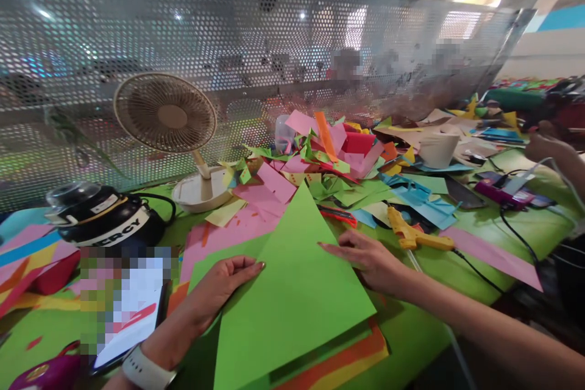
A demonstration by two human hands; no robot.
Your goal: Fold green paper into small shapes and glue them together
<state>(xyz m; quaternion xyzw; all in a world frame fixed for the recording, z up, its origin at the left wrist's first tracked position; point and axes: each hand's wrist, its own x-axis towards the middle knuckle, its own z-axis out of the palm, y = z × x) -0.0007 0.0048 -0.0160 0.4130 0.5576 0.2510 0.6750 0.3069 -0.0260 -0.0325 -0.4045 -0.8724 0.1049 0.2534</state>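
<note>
Location: the green sheet (292, 292) lies between both hands over the near part of the table (434, 332), one corner pointing away from the wearer. More green paper and an orange sheet (340, 356) show beneath it.

Risks, in the inspector's judgement. First, slippage: loose layers under the green sheet could shift if the two sides are pulled unevenly, leaving it skewed. Second, creasing: thin paper held only at its edges may buckle if pushed inward. Third, obstruction: the far corner meets the heap of paper scraps (269, 183) and could bend or catch there. Fourth, the glue gun (414, 233) lies just beyond the right hand, its cord (478, 270) near the forearm; a sideways sweep could knock or snag it. Whether the glue gun is hot cannot be determined. Fifth, the fan (169, 114) faces the work area; if running, its draught could lift loose paper. Its running state is not evident.

Grip: the left grip (223, 285) is nearly closed, thumb and fingertips drawn together, pinching the left edge of the green sheet. The right grip (372, 261) has its index finger extended flat across the right edge, touching the upper face; the other fingers curl. Its thumb is hidden, so a pinch cannot be confirmed.
</note>
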